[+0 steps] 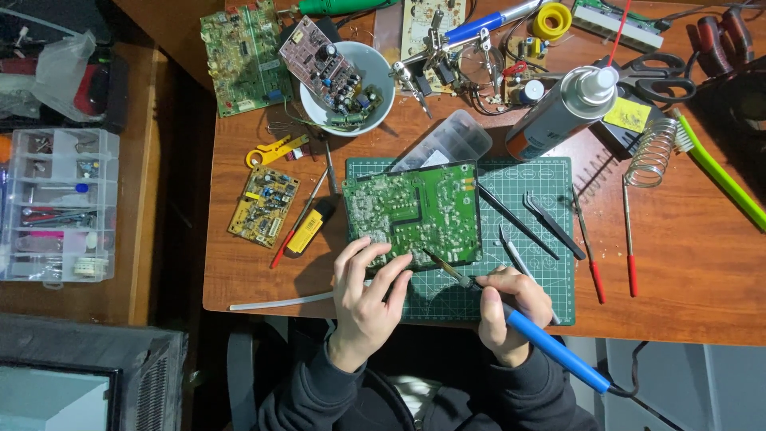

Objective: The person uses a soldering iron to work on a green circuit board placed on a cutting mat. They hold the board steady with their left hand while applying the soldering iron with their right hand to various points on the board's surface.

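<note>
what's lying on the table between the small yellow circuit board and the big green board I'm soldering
In the head view, a red-tipped probe and a yellow and black tool lie between the yellow circuit board and the green board.

Both hands (pixel 367 299) low, fingers curled

Greens, blues and yellows on a reddish-brown wooden desk (pixel 686 263).
Large green rectangular circuit board (pixel 415 211) speckled with silver solder dots; dark green cutting mat (pixel 542 299) with a pale grid pattern; blue-handled soldering iron (pixel 550 347) with black cord; small yellow circuit board (pixel 263 206); green board (pixel 243 60) top left; white round bowl (pixel 371 68) holding a pinkish-brown board (pixel 319 60); yellow tape roll (pixel 552 20); two red-handled thin metal tools (pixel 632 275); lime green brush handle (pixel 722 179); silver spray can (pixel 558 112) with orange base; dark grey sleeves (pixel 319 391).
</note>
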